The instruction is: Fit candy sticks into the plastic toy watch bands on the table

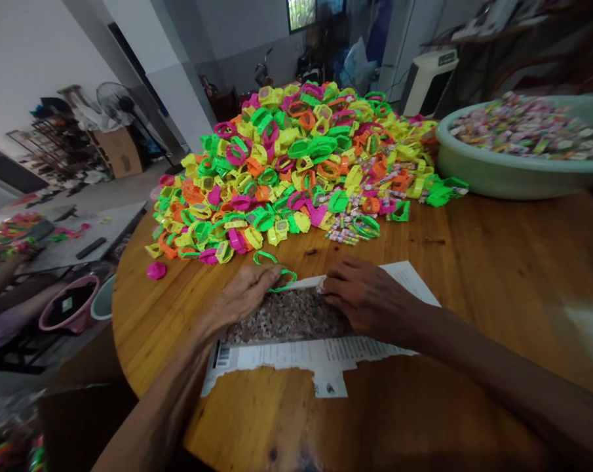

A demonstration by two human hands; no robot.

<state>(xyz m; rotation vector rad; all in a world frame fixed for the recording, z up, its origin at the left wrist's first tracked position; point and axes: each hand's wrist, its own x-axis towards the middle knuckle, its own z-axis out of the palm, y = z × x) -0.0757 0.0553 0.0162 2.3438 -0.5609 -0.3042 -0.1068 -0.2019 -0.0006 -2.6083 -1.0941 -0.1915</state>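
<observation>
Fingers bent, left hand (247, 290) grips a green band (295, 279), right hand (367, 295) a pale piece (320, 284).

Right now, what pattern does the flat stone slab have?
The slab is speckled grey and brown; best view: head.

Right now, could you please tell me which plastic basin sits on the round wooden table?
The large pale-green basin, heaped with multicoloured pieces; the pink basin and smaller pale-green basin are off the table.

Paper sheet (286, 354) — barcode (223, 356) and fine print, too small to read.
</observation>
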